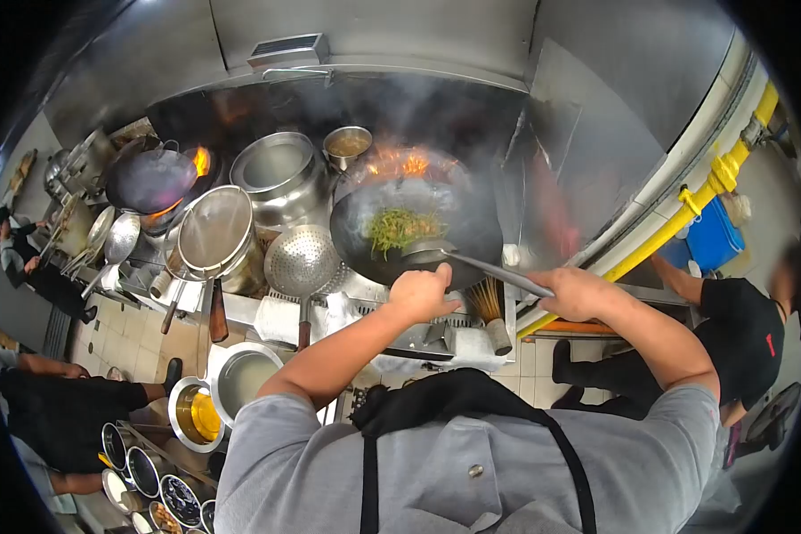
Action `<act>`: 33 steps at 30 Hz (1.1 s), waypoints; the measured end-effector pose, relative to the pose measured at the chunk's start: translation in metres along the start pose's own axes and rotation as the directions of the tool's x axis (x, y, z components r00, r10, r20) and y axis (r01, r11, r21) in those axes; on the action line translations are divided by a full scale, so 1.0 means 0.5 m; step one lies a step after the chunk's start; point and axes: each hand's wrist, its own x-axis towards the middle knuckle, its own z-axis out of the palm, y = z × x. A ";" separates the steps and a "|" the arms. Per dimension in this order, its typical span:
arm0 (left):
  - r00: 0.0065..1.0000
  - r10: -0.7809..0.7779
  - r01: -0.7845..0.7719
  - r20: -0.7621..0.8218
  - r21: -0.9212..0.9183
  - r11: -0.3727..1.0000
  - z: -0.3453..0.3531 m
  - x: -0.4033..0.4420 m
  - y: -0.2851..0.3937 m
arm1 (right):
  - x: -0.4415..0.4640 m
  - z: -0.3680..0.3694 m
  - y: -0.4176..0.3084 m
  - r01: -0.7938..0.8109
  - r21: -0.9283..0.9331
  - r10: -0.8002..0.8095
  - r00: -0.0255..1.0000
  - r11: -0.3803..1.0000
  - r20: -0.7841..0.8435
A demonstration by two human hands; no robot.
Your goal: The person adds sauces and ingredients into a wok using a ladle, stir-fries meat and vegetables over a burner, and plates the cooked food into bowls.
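A dark wok sits on the burner in front of me, with flames at its far edge and smoke rising. Thin green vegetable strips lie in the middle of it. My left hand is closed at the wok's near rim, thumb raised; the exact spot it grips is hidden under the fingers. In my right hand is the long handle of a ladle, whose bowl rests inside the wok beside the greens.
Left of the wok are a perforated skimmer, a mesh strainer, a large metal pot and another wok over flame. A bamboo brush stands nearby. A yellow pipe runs at right. People stand both sides.
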 end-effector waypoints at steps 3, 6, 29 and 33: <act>0.985 -0.125 0.125 -0.119 -0.013 0.992 0.069 0.057 -0.062 | 0.103 0.055 -0.021 -0.069 -0.065 0.069 0.998 0.996 -0.004; 0.985 -0.092 0.094 -0.144 0.010 0.996 0.163 0.039 -0.047 | 0.206 0.087 -0.031 -0.151 -0.043 0.147 0.986 0.988 -0.084; 0.970 -0.042 0.075 -0.239 0.129 0.989 0.164 0.021 -0.064 | 0.152 0.065 0.000 -0.088 0.026 0.092 0.953 0.996 -0.287; 0.995 -0.020 0.024 -0.096 0.039 0.999 0.042 0.023 -0.044 | 0.050 0.021 -0.017 -0.034 -0.065 0.029 0.997 0.997 -0.078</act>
